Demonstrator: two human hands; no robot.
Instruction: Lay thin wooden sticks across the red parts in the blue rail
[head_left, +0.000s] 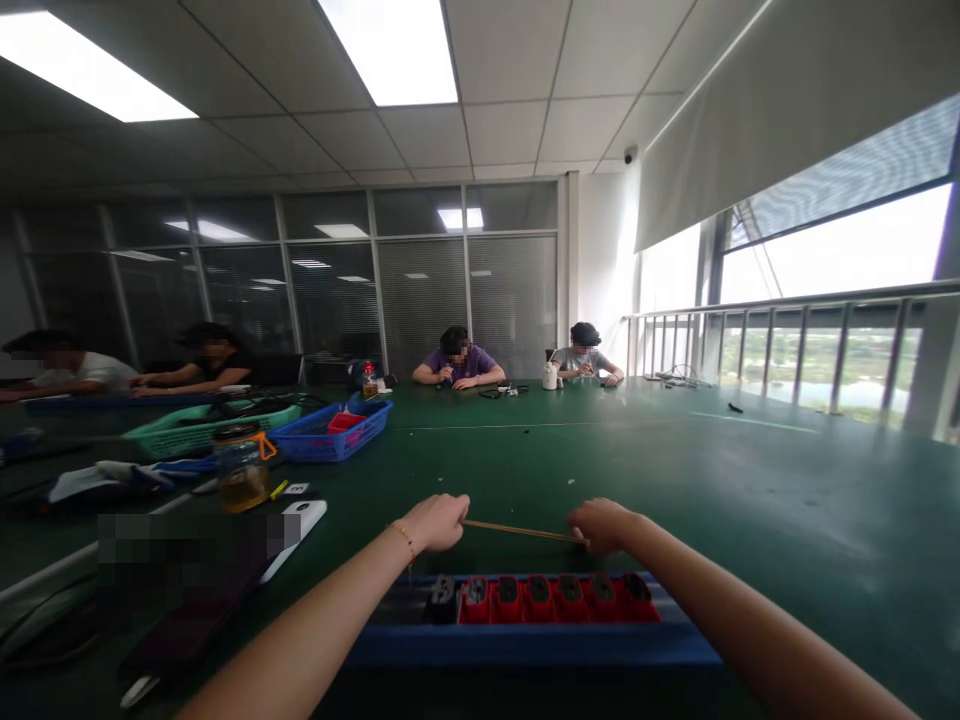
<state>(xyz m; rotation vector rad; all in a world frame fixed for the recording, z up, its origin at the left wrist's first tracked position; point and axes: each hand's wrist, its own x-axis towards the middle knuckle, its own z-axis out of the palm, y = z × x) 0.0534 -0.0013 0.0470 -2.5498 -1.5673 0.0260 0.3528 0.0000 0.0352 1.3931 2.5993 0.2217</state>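
Note:
A thin tan rubber band (521, 531) is stretched nearly level between my two hands, above the green table. My left hand (436, 522) pinches one end of it, and my right hand (604, 526) closes on the other, slightly lower end. Nearer to me, below the band, lies a long blue tray (540, 646). Inside it stands a row of several red blocks (539, 600) with dark tops. A black piece with a grey top (442, 598) stands at the row's left end. My forearms pass over the tray's two ends.
Left of me are a dark flat device (199, 610), a white phone-like object (296, 538) and a jar of amber liquid (244, 480). Beyond stand a blue basket (334, 440) and a green basket (165, 440). Several people sit at the far side, a white bottle (550, 377) among them.

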